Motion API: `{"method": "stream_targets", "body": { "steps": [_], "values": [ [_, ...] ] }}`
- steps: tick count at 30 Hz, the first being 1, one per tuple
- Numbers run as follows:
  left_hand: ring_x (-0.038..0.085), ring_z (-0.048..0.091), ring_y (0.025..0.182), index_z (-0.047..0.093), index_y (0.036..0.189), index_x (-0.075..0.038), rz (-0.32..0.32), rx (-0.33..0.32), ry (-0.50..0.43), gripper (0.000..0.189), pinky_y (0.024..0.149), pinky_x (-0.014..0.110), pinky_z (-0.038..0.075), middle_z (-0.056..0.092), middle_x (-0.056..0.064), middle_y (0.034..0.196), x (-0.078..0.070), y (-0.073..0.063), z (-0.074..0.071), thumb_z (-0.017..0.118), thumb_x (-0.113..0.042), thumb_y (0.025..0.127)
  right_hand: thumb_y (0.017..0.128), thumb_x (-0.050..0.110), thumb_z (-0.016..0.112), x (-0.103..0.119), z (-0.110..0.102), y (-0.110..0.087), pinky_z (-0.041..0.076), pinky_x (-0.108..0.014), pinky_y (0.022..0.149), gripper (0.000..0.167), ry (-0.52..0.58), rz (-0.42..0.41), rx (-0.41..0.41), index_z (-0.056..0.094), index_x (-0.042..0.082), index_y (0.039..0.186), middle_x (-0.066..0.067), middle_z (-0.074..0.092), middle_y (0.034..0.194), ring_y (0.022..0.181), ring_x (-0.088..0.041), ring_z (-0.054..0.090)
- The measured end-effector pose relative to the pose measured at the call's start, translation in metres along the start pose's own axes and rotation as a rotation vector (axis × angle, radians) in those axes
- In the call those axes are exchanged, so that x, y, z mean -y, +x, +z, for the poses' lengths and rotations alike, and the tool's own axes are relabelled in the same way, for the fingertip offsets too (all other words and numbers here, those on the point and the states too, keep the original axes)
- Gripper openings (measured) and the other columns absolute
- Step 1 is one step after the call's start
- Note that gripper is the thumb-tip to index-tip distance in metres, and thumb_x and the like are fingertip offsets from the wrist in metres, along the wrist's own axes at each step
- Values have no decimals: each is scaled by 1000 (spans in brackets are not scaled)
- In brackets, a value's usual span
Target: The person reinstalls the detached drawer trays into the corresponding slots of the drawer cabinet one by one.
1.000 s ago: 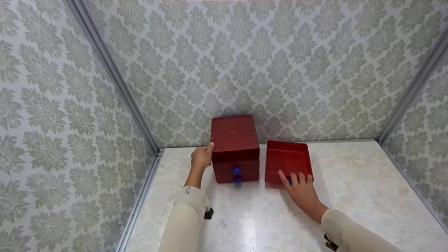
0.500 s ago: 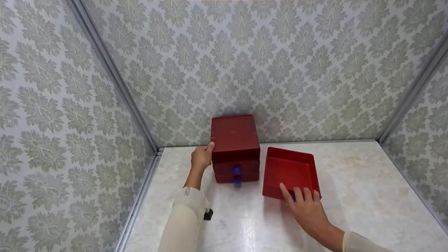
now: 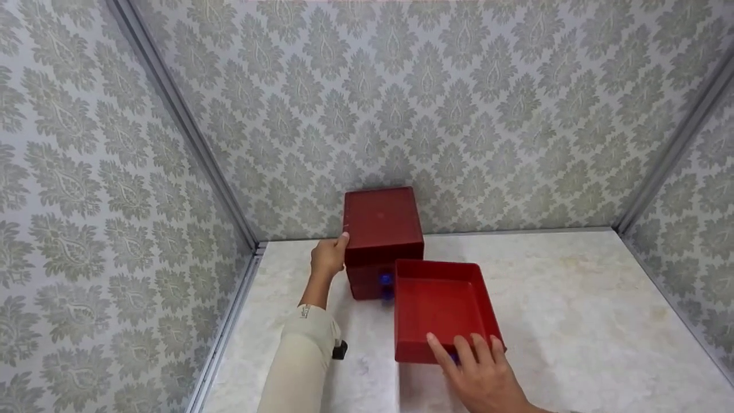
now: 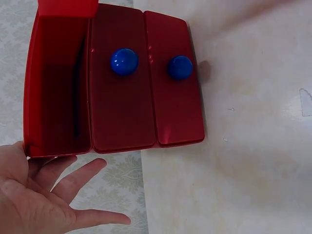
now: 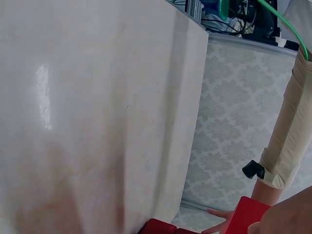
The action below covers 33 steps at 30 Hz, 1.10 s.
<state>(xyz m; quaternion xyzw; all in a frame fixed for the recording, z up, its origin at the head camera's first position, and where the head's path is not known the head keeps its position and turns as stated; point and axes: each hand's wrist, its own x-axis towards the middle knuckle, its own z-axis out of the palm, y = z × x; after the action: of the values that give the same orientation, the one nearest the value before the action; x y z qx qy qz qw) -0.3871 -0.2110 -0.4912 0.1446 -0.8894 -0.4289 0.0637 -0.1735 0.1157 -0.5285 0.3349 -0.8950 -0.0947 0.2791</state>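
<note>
A small red drawer cabinet (image 3: 383, 217) stands against the back wall. Its top slot (image 4: 61, 92) is open at the front, above two closed drawers with blue knobs (image 4: 124, 61). My left hand (image 3: 330, 256) steadies the cabinet's left side, thumb at the top edge, the other fingers loosely extended in the left wrist view. A loose red drawer (image 3: 438, 310) is held up in front of the cabinet's right part by my right hand (image 3: 484, 376), gripping its near wall at the blue knob (image 3: 455, 358). The drawer is bare inside. Parts of the right fingers are hidden behind its wall.
The pale marbled table (image 3: 585, 304) extends to the right and front. Patterned wall panels (image 3: 430, 115) with grey metal corner rails enclose its back and sides. Cables and equipment (image 5: 243, 19) show past the table's edge in the right wrist view.
My right hand has drawn the drawer from the cabinet's right side toward me, then left, so that it now overlaps the cabinet's front in the head view. The left hand has stayed put.
</note>
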Motion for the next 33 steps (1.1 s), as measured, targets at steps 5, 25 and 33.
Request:
{"method": "stream_targets", "body": {
  "steps": [5,25,33],
  "values": [
    [24,68,64,68,76,-6,-12,-5,-9,55,56,27,46,66,7,69,-1,-1,-1,48,-48,106,94,79,33,15,3,11,58,-53,78,80,8,-56,-79,41,29,155,-11,66,105,90,-34,61],
    [16,59,63,55,61,-16,14,-15,-40,53,58,29,49,60,1,64,2,-3,-4,50,-46,106,71,32,92,45,29,57,57,-53,82,98,-3,-148,-218,42,26,156,-10,66,108,95,-34,62],
    [14,54,54,45,56,-20,24,2,-57,56,55,27,47,52,-2,55,2,0,-4,50,-45,106,64,36,96,46,29,71,59,-56,84,106,-38,-141,-149,42,28,155,-10,65,111,98,-36,64]
  ]
}}
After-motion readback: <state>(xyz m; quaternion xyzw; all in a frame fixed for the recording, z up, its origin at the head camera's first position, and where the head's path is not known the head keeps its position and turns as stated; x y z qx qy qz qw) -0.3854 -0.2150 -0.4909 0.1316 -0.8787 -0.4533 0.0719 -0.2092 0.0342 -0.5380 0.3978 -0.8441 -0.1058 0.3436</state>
